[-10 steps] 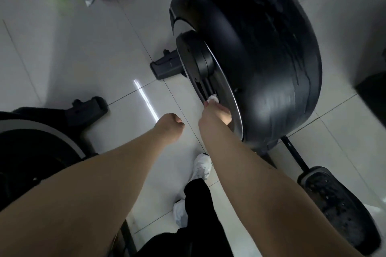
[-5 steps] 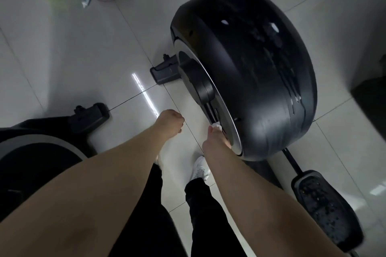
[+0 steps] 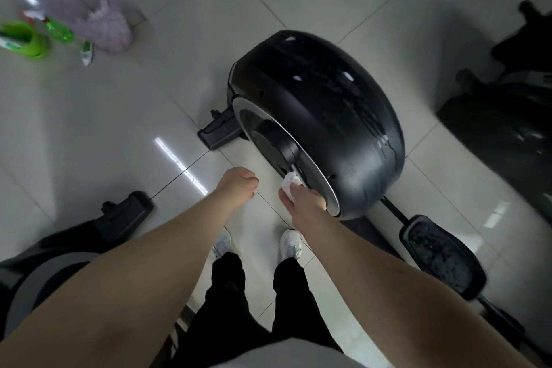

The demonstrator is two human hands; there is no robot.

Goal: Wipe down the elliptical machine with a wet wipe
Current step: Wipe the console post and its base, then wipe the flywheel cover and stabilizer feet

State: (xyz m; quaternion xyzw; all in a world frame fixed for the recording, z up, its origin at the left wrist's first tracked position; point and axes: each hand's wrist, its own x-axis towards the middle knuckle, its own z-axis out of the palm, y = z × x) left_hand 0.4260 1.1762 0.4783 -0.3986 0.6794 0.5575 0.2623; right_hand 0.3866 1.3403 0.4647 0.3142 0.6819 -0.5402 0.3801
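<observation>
- The right hand [image 3: 301, 200] pinches a bunched white wet wipe [image 3: 291, 181] between thumb and curled fingers. It presses the wipe on the left side face of the elliptical machine [image 3: 328, 110], near the viewer.
- The wipe touches the spot where the black crank hub [image 3: 280, 143] meets the disc inside the silver rim [image 3: 325, 187].
- The left hand [image 3: 237, 187] is curled into a fist with nothing in it. It hangs over the floor just left of the right hand and touches nothing.
- The step looks like cleaning the side face around the hub.
- To do it well, spread the wipe flat so more than 1 corner bears on the disc.
- Follow the rim's curve in 1 smooth arc from near to far, then work the wipe's edge into the seam around the hub.
- Press lightly, since a balled wipe probably skips over the seam.
- The crank slot could catch fingertips if the wheel turns.
</observation>
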